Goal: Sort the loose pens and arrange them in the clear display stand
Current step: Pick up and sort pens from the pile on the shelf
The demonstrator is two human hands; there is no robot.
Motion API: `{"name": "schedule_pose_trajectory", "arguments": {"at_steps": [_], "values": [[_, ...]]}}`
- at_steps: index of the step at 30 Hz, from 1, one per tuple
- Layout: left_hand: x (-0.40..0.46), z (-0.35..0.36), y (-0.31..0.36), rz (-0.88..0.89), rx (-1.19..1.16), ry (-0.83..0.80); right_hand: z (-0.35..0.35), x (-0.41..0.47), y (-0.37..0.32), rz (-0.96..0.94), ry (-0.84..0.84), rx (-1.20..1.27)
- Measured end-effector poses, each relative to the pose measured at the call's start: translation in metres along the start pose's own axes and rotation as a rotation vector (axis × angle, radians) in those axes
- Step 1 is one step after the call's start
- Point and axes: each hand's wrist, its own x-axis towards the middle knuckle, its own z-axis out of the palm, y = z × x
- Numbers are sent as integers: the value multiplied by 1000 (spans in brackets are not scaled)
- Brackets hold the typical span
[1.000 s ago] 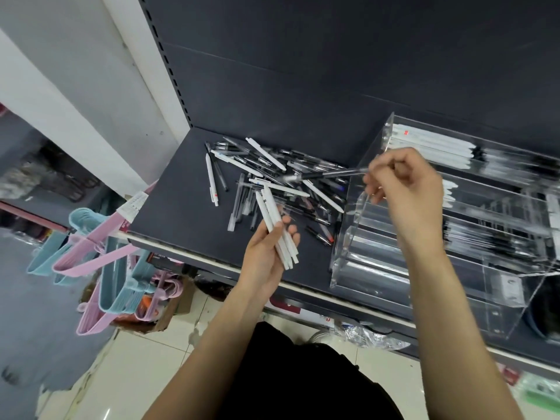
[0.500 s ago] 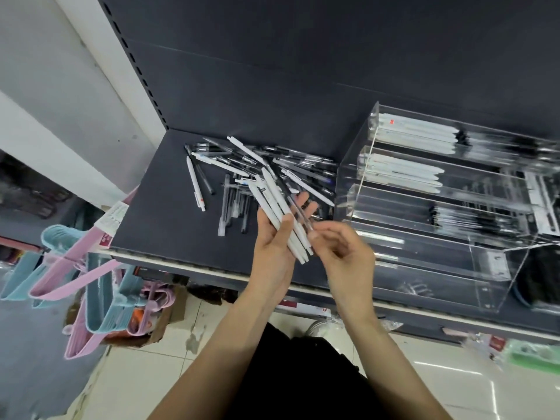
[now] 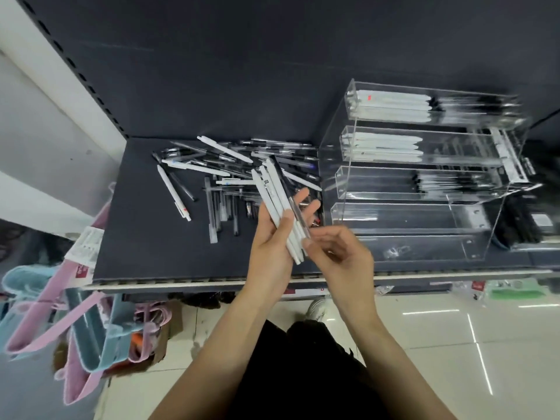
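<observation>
Pale floor tiles lie nearest, below the dark shelf. Over its front edge the left hand grips a bundle of white pens; the right hand, a second ago at the clear display stand, now pinches a dark pen against them. Loose pens lie beyond, left of the stand. Open shelf remains at left.

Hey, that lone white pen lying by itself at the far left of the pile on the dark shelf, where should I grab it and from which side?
Pinch the lone white pen around mid-barrel, coming straight down from above. It lies flat on the dark shelf, angled, with bare shelf along its left side, so fingers fit on both flanks.
</observation>
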Motion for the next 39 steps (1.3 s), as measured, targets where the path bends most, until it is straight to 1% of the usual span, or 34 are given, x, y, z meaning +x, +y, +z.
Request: {"name": "schedule_pose_trajectory", "arguments": {"at_steps": [2,6,8,10,11,13,16,17,19,21,25,27,29,31,33,35,36,38,39], "values": [[1,-2,1,-44,27,-12,0,-3,0,28,6,2],[4,-5,2,-131,76,-15,-13,-3,-3,63,-66,-92],[3,-7,4,-170,48,-45,-26,8,-12,8,-16,-162],[-1,-8,7,-223,26,-97,-36,27,-26,-108,-8,-230],[-3,-8,8,-252,22,-122,-38,39,-34,-177,-49,-300],[-9,-8,7,-304,19,-150,-35,64,-48,-266,-207,-474],[-17,-5,6,-343,47,-182,-22,95,-55,-202,-499,-637],[-19,-4,5,-346,61,-191,-20,102,-55,-172,-574,-655],[-22,-1,3,-341,82,-191,-20,112,-53,-119,-674,-649],[-24,2,1,-322,103,-175,-23,118,-55,-76,-728,-621],[-26,6,-2,-289,139,-162,-25,121,-59,-38,-756,-610],[-26,6,-4,-265,157,-160,-27,123,-60,5,-796,-586],[-26,6,-5,-247,174,-160,-32,126,-63,5,-829,-588],[-26,7,-7,-235,201,-164,-36,128,-63,-9,-802,-535],[-27,8,-10,-222,256,-174,-39,129,-66,13,-689,-421],[-29,8,-13,-214,292,-170,-43,132,-74,-8,-501,-284],[-29,8,-14,-210,284,-154,-47,132,-80,-50,-393,-218],[-27,7,-14,-202,227,-92,-58,127,-91,-145,-180,-51],[-25,7,-14,-202,174,-53,-63,120,-94,-162,-90,42]]}}
